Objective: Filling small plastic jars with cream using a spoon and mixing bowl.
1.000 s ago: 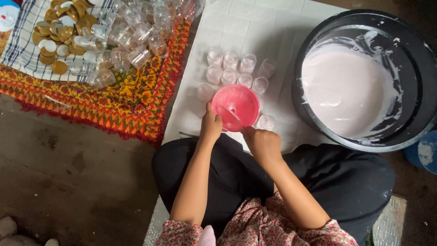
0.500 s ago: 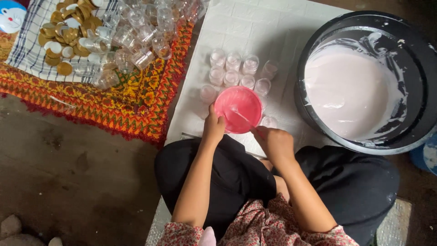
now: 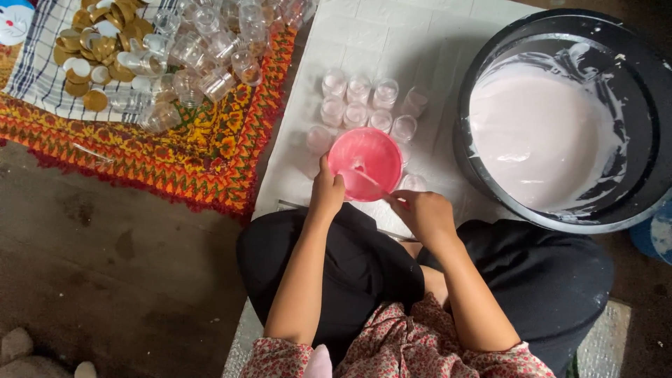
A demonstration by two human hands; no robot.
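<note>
Pink bowl (image 3: 365,162) is sitting over the small clear cups (image 3: 364,105), just left of the black basin (image 3: 560,119). Left hand (image 3: 327,192) fingers are gripping its rim; right hand (image 3: 420,213) fingers are pinching a thin stirrer (image 3: 371,183). Judgement: keeping the bowl level and stirring gently is avoiding spills.

One pink bowl (image 3: 365,162), one black tub (image 3: 560,119), two hands.

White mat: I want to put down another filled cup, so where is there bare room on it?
The white mat is bare along its far part, beyond the small clear cups and left of the black basin. It is crowded around the pink bowl, where the left hand and right hand work.
</note>
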